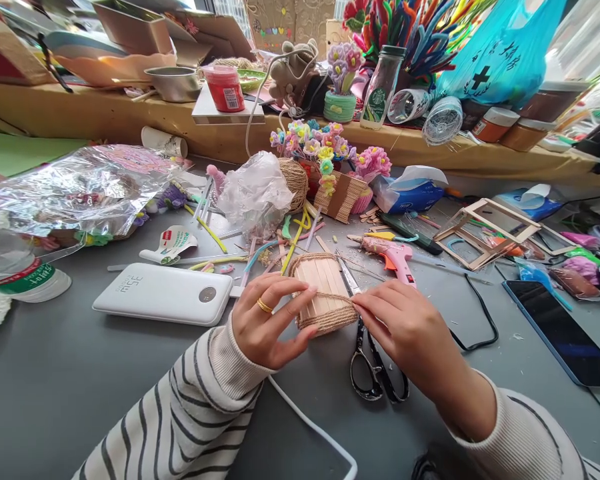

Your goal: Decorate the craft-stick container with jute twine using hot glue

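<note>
A small piece made of pale craft sticks [325, 277] lies between my hands, with brown twine [325, 327] wound in rows along its near edge and more twine along its far edge. My left hand [273, 320], wearing a gold ring, grips its left side between thumb and fingers. At the right, my right hand [405, 320] pinches a strand of the twine that crosses the sticks. Black-handled scissors [373, 373] lie beneath, partly hidden by the piece and my right hand. A pink glue gun [395, 257] rests just beyond my right hand.
A white power bank [165, 293] with a cable lies left, near a plastic bottle [25, 267]. A phone [565, 330] and a wooden stick frame [490, 230] are at right. Behind stand a twine ball [294, 183], pipe-cleaner flowers [315, 140] and a cluttered ledge [220, 143].
</note>
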`<move>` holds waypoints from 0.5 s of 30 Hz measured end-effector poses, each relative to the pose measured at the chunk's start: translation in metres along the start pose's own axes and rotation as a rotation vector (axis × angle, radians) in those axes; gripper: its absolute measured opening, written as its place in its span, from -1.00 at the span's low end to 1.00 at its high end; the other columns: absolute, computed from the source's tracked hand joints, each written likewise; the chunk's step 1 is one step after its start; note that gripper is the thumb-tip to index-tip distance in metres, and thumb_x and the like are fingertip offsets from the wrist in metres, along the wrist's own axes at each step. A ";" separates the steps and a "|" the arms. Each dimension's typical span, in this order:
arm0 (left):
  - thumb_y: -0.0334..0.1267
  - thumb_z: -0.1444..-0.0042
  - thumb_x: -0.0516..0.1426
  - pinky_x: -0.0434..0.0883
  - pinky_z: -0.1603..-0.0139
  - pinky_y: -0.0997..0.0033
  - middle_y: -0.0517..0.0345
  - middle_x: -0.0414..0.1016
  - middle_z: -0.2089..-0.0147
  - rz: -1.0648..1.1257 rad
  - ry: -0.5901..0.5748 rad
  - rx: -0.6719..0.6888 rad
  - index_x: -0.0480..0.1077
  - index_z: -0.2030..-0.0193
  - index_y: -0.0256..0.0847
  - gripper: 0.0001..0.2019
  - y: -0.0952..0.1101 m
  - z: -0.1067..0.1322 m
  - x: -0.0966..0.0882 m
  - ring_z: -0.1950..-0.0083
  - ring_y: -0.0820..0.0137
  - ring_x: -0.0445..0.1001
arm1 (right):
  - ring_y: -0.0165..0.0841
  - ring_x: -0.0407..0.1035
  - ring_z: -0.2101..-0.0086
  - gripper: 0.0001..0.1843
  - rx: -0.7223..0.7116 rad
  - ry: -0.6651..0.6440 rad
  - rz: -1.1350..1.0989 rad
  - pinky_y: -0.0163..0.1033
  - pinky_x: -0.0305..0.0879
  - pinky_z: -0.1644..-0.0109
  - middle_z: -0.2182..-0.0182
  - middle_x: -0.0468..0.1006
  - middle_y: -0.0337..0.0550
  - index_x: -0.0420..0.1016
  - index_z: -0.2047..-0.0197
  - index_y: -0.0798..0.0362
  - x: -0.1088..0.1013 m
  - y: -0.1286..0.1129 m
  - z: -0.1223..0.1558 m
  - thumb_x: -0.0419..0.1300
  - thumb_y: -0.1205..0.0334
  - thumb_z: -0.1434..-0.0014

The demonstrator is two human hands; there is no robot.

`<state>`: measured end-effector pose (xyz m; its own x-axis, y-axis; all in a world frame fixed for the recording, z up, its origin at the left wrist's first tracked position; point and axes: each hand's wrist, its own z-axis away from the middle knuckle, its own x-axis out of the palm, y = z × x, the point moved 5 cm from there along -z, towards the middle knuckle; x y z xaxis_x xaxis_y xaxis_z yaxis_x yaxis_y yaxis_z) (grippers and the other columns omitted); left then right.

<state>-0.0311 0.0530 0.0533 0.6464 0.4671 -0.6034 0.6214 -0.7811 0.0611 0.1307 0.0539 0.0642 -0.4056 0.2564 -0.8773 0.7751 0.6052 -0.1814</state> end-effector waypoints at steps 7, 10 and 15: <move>-0.26 0.13 0.14 0.39 0.16 0.18 -0.01 0.41 0.24 -0.005 -0.001 -0.006 0.36 0.13 -0.23 -0.65 0.000 0.000 0.000 0.21 0.25 0.36 | -0.35 0.28 0.38 -0.81 0.010 0.004 -0.017 -0.19 0.20 0.25 0.45 0.47 -0.14 0.45 0.32 0.09 0.000 0.000 0.002 0.00 0.35 -0.14; -0.26 0.11 0.13 0.38 0.15 0.18 0.00 0.39 0.21 0.018 -0.011 -0.038 0.34 0.09 -0.22 -0.63 -0.002 0.002 0.000 0.19 0.25 0.36 | -0.34 0.29 0.36 -0.85 0.042 0.009 -0.068 -0.19 0.21 0.24 0.43 0.47 -0.15 0.43 0.31 0.08 -0.001 0.004 0.001 0.03 0.32 -0.13; -0.32 0.06 0.11 0.39 0.20 0.23 0.01 0.39 0.21 0.090 -0.009 -0.130 0.32 0.08 -0.22 -0.66 -0.010 0.002 0.002 0.22 0.30 0.38 | -0.36 0.31 0.34 -0.88 0.129 0.045 -0.201 -0.22 0.24 0.26 0.40 0.48 -0.15 0.40 0.31 0.06 -0.005 0.013 -0.001 0.04 0.31 -0.11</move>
<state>-0.0367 0.0615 0.0499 0.6986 0.3930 -0.5979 0.6131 -0.7595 0.2172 0.1421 0.0610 0.0669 -0.5770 0.1752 -0.7977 0.7307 0.5470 -0.4084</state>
